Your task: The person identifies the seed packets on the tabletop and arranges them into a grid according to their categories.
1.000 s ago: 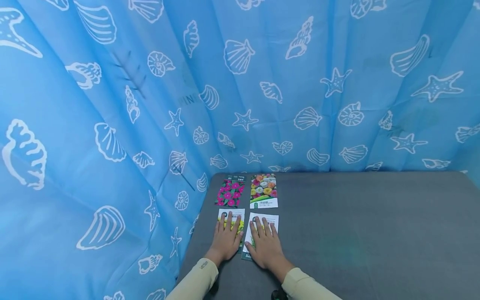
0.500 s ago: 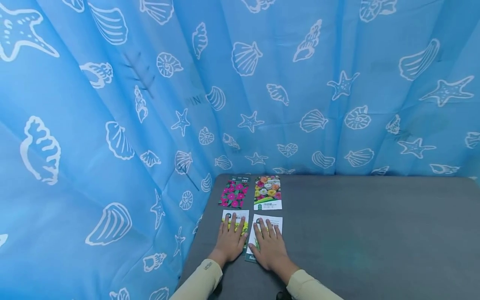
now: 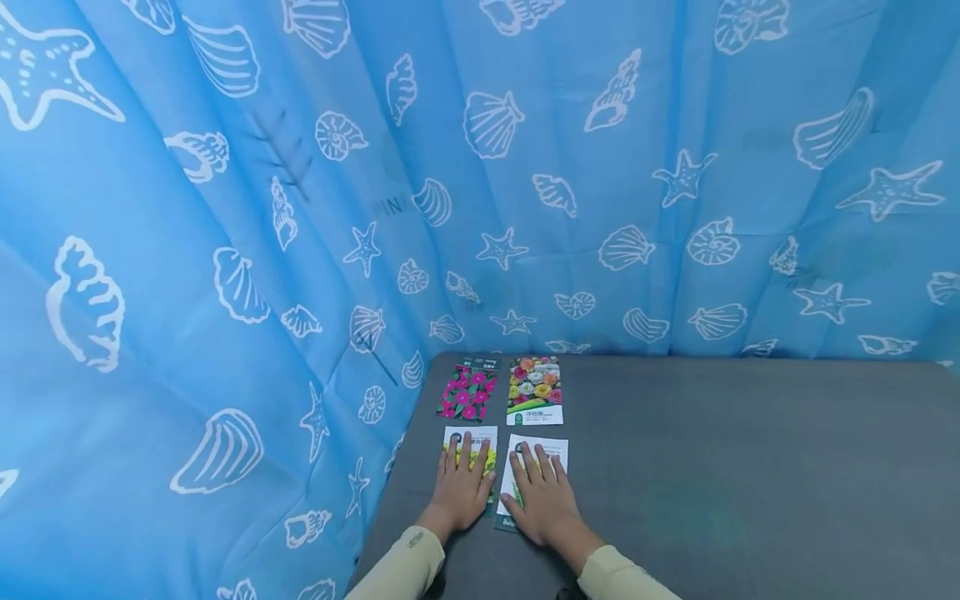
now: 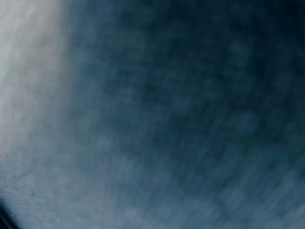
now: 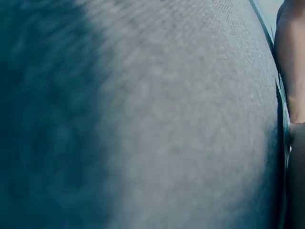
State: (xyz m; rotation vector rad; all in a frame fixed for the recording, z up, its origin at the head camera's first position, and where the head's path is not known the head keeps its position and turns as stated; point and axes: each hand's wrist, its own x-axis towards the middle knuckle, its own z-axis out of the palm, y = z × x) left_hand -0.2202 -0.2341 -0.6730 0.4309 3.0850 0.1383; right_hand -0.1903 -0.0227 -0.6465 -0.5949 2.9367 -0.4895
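In the head view, my left hand [image 3: 459, 492] lies flat with straight fingers on a seed packet [image 3: 489, 435] showing yellow flowers. My right hand [image 3: 547, 500] lies spread on another seed packet [image 3: 562, 443], white with a dark green bottom edge. Both hands cover much of these packets. Beyond them lie two uncovered packets: one with magenta flowers [image 3: 467, 393] at the left, one with mixed roses-like blooms [image 3: 535, 387] at the right. The four form two rows. A strip of the right hand [image 5: 291, 62] shows at the edge of the right wrist view; the left wrist view is only blurred surface.
The packets lie near the left end of a dark grey table [image 3: 712, 467]. A blue curtain [image 3: 570, 167] printed with white shells and starfish hangs along the table's back and left sides. Pale sleeves [image 3: 405, 567] cover the forearms.
The head view has shifted slightly. My right hand and the packet under it have slid a little to the right; the left hand keeps its place on its packet.
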